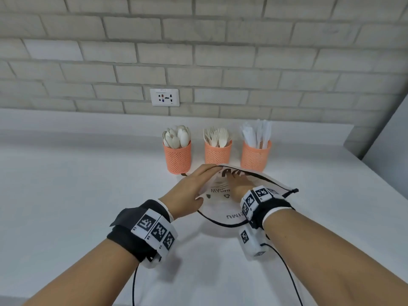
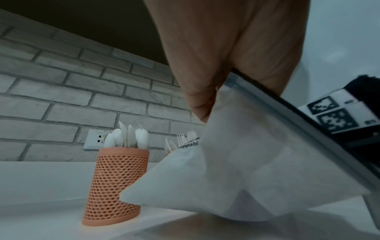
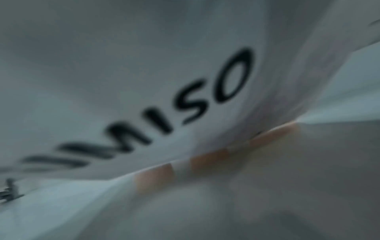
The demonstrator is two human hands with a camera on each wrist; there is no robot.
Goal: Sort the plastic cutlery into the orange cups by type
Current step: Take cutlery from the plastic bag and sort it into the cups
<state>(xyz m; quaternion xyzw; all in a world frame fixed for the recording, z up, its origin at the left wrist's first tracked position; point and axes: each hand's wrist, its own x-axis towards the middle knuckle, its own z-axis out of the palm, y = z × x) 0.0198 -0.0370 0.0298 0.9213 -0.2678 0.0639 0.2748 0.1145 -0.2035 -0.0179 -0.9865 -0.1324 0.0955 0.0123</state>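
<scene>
Three orange mesh cups stand in a row at the back of the white counter: the left cup point(image 1: 177, 159) point(image 2: 117, 186) holds spoons, the middle cup point(image 1: 218, 153) forks, the right cup point(image 1: 256, 156) knives. Just in front of them lies a white zip bag point(image 1: 218, 210) point(image 2: 246, 154) point(image 3: 123, 65) with black print. My left hand point(image 1: 194, 186) point(image 2: 226, 56) pinches the bag's upper edge and lifts it. My right hand point(image 1: 239, 182) is inside the bag, dimly visible through the film. Anything it holds is hidden. The right wrist view shows only the blurred bag interior.
A brick wall with a white socket plate point(image 1: 164, 97) rises behind the cups. A grey side wall point(image 1: 386, 140) borders the counter at the right. Black cables trail from both wristbands toward the counter's near edge.
</scene>
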